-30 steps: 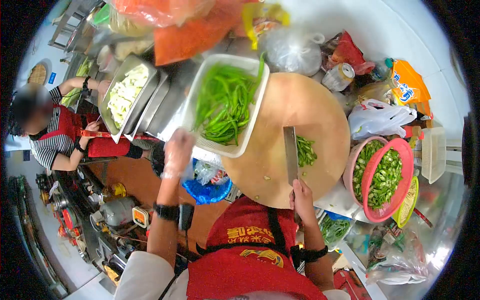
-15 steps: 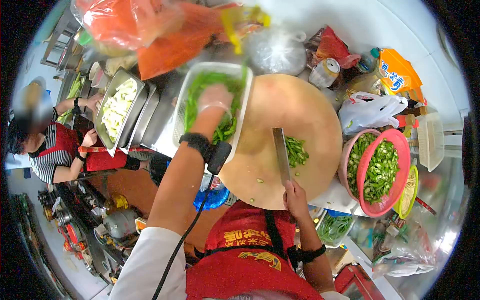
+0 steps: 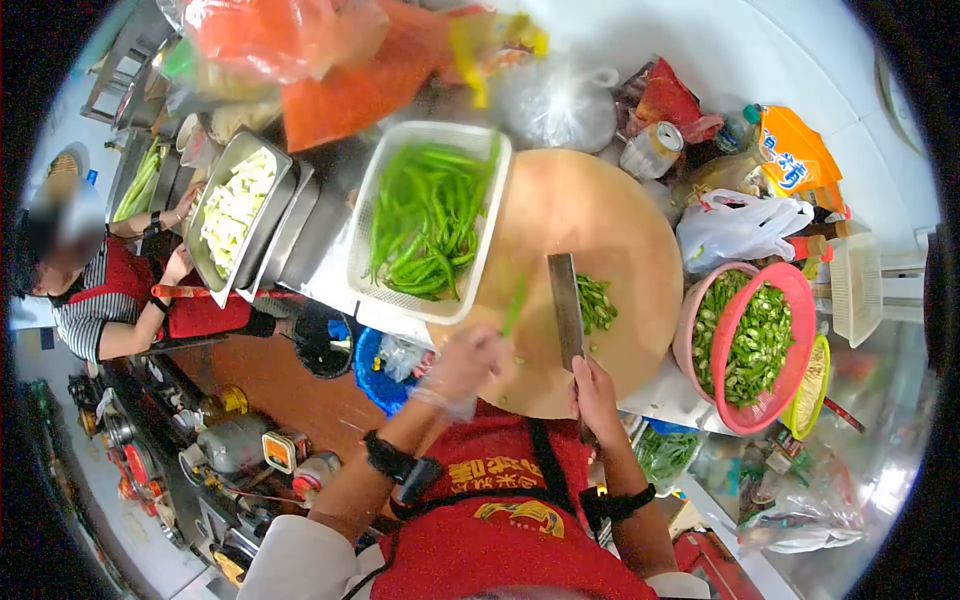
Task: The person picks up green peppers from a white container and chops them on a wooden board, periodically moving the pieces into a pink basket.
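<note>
My left hand [image 3: 463, 368], in a clear plastic glove and blurred by motion, is closed on a green chili pepper [image 3: 515, 306] at the left edge of the round cutting board [image 3: 630, 200]. In my right hand [image 3: 594, 396] is the handle of a cleaver [image 3: 566, 308], its blade pointing away from me over the board. Right beside the blade lies a small pile of sliced green chili [image 3: 597, 305]. Whole green chilies [image 3: 425, 225] fill much of the white plastic basket [image 3: 362, 262] left of the board.
Right of the board, a pink basket [image 3: 803, 345] of sliced chilies leans over another pink one [image 3: 684, 335]. Metal trays [image 3: 275, 215] with pale cut vegetables stand at left, a co-worker [image 3: 110, 290] behind them. Bags, a can [image 3: 652, 150] and an orange packet [image 3: 800, 150] line the back.
My left hand has come out of the white basket towards me, drawing a chili pepper to the board's near left edge. The right hand and cleaver have hardly moved.
</note>
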`<state>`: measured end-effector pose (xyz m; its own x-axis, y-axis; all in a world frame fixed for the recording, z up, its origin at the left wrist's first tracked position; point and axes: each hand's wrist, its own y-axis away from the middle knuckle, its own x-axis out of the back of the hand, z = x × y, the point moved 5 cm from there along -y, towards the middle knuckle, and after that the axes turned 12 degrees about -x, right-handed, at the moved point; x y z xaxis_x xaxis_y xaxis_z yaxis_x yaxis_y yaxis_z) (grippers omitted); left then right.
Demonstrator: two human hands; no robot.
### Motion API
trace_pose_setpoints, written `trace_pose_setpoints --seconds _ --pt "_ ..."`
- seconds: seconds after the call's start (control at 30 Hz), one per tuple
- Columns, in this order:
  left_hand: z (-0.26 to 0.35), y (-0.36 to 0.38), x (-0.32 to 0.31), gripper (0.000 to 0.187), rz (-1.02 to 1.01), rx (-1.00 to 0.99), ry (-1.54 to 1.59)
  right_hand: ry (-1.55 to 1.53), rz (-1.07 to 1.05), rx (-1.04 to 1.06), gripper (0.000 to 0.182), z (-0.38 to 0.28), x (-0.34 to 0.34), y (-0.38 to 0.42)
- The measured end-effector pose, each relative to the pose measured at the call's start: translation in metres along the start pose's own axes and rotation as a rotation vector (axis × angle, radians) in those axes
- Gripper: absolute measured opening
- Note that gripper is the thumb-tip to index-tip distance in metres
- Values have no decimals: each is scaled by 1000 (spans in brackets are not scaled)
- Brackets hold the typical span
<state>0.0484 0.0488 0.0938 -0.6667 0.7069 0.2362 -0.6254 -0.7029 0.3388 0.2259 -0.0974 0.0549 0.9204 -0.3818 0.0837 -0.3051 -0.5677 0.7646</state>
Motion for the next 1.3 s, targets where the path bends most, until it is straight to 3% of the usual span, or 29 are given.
trace_pose_setpoints --seconds 0.03,0.1,0.13,0.23,0.3,0.43,0.5,0.63,0.7,0.73,0.8,0.97,1.03,1.13,1.2,1.3 --pt "-27 5 -20 24 0 1 14 11 29 -3 34 2 1 -1" --pt "-85 13 -56 31 -65 273 -16 -13 1 -68 37 -2 -1 4" --pt "-81 13 -59 31 -65 271 -4 -49 -34 -126 46 -4 -3 6" --pt "-72 12 -60 25 -69 143 -246 9 -24 -22 34 -15 -8 16" --pt "-62 10 -55 31 44 -206 -300 5 -27 -38 35 -15 -10 17" --pt "-58 9 -53 36 32 -238 -263 5 -1 21 39 -28 -17 28" --pt "-50 7 -53 39 -124 -35 -317 11 -21 15 40 -20 -20 23" --pt "-61 1 -56 41 -95 -1 -229 66 -28 -49 39 -17 -22 22" --pt "-87 0 -68 42 -91 -305 -370 58 -13 -18 38 -13 -24 25" --pt "-76 -1 -66 42 -94 -307 -371 48 10 24 37 -14 -23 26" --pt "-58 -2 -60 43 -129 48 -246 20 -6 -22 35 -8 -24 18" --pt "-46 -2 -57 40 -101 43 -207 -36 -36 -96 33 -12 -29 29" --pt "-38 -6 -60 38 -136 18 -228 1 -10 -25 34 -9 -27 24" --pt "-44 -10 -64 36 -105 118 -96 17 -36 -84 37 -11 -28 24" --pt "-61 -9 -64 35 22 -95 -149 23 -29 -45 38 -15 -30 32" --pt "-57 -14 -68 36 -124 -32 -216 42 -35 -23 39 -6 -29 23"
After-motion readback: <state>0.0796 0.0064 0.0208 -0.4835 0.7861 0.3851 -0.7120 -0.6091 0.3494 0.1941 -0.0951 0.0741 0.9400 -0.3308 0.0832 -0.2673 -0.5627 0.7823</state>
